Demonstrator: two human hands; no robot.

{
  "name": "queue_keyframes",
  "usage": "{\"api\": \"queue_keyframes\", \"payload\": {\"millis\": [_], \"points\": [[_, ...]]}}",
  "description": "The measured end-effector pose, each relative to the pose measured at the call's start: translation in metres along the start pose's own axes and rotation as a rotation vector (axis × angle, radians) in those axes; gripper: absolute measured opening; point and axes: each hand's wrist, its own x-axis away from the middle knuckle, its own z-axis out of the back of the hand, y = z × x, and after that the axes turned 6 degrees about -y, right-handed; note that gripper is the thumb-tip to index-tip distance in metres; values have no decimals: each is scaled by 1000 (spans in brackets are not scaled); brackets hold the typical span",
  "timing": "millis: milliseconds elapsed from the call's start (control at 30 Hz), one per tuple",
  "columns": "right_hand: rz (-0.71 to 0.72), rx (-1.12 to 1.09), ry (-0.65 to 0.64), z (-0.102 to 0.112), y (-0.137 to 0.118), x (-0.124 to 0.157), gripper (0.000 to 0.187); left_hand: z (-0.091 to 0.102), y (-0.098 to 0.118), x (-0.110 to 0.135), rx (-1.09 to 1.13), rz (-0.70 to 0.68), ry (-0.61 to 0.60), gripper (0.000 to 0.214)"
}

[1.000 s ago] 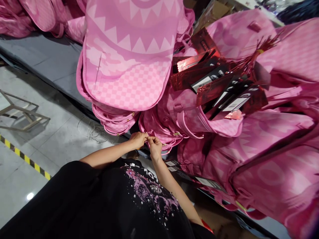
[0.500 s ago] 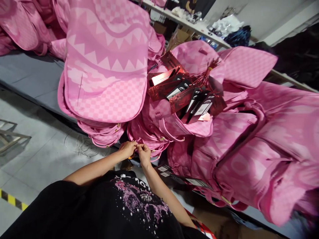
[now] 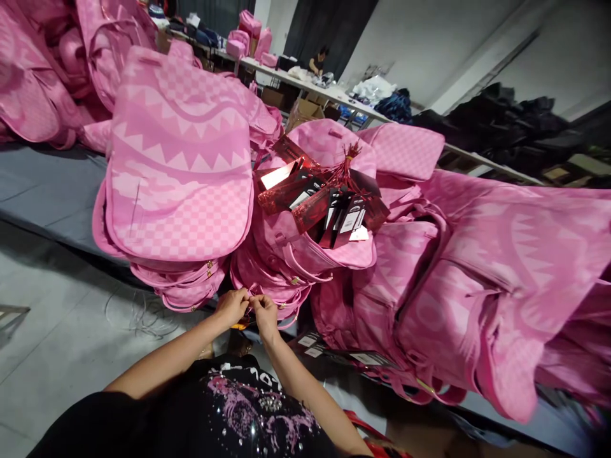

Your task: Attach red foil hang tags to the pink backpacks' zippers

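Both your left hand [image 3: 233,308] and right hand [image 3: 265,313] are pinching close together at the pink bag stack [image 3: 267,267], on something too small to tell. The stack is lining the grey table's [image 3: 48,184] near edge, open floor [image 3: 62,312] lying left; its layers are bulging, loops [image 3: 290,259] drooping.

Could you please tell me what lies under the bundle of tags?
Under the tags is a pink bag, partly showing around them. The surface directly beneath is covered, so its details cannot be seen.
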Motion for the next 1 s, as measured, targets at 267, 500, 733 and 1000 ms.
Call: {"api": "queue_keyframes", "payload": {"millis": [267, 500, 733, 1000], "points": [[-30, 20, -114, 13, -30, 7, 42, 37, 30, 19, 65, -114, 21, 16], [96, 220, -434, 94, -166, 23, 32, 165, 142, 31, 129, -571, 284, 19], [656, 414, 240, 159, -317, -113, 27, 242, 255, -100, -223, -445, 536, 23], [504, 729, 263, 143, -373, -240, 50, 231, 313, -176, -341, -245, 453, 22]]}}
